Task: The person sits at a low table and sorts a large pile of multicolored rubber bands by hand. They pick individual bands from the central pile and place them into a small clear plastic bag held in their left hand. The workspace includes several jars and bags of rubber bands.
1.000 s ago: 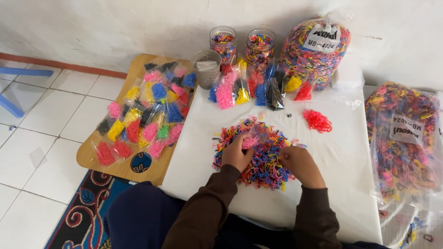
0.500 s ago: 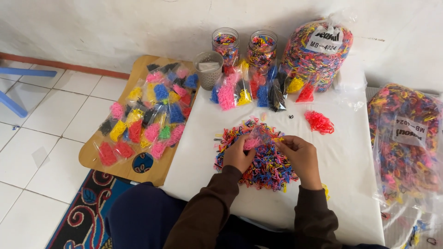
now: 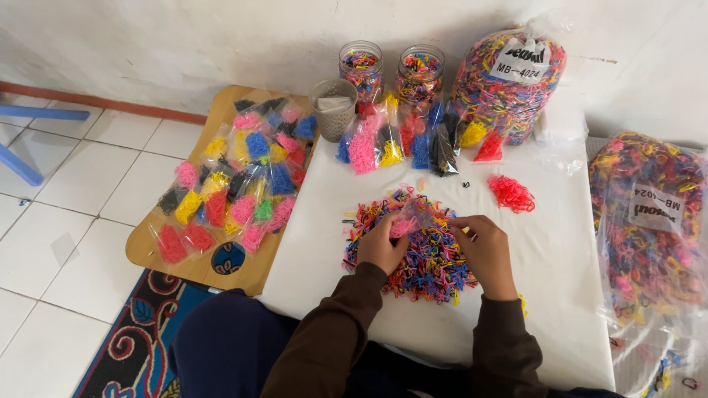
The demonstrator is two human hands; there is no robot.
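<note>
At nine o'clock of the scene a wooden board (image 3: 221, 269) lay on the tiled floor, covered with small clear packets of sorted bands (image 3: 243, 184) in pink, yellow, blue, red and black; nothing there had shifted over the last second. Moving right, the left hand (image 3: 381, 247) rested on the nine o'clock edge of the mixed pile of small coloured elastic bands (image 3: 424, 254) in the middle of the white bench (image 3: 546, 280), its fingers pinching a small clear packet with pink bands (image 3: 405, 223) at the pile's twelve o'clock. A second earlier both hands had sat closer together over the heap; since then the right hand (image 3: 485, 254) had drawn out to the pile's three o'clock side, fingers curled and pressed to the packet's edge, so the filling of the pink packet looked to be under way rather than finished. The pile itself was a loose, flattish mound of tangled loops in black, blue, pink, yellow and red, with a few strays around it. At twelve o'clock stood a grey mesh cup (image 3: 332, 109), two glass jars of bands (image 3: 391, 74) and a big clear sack of bands (image 3: 509, 85), with filled packets leaning before them. A loose red clump (image 3: 511, 194) lay at two o'clock, and another sack (image 3: 649, 221) at three o'clock.
</note>
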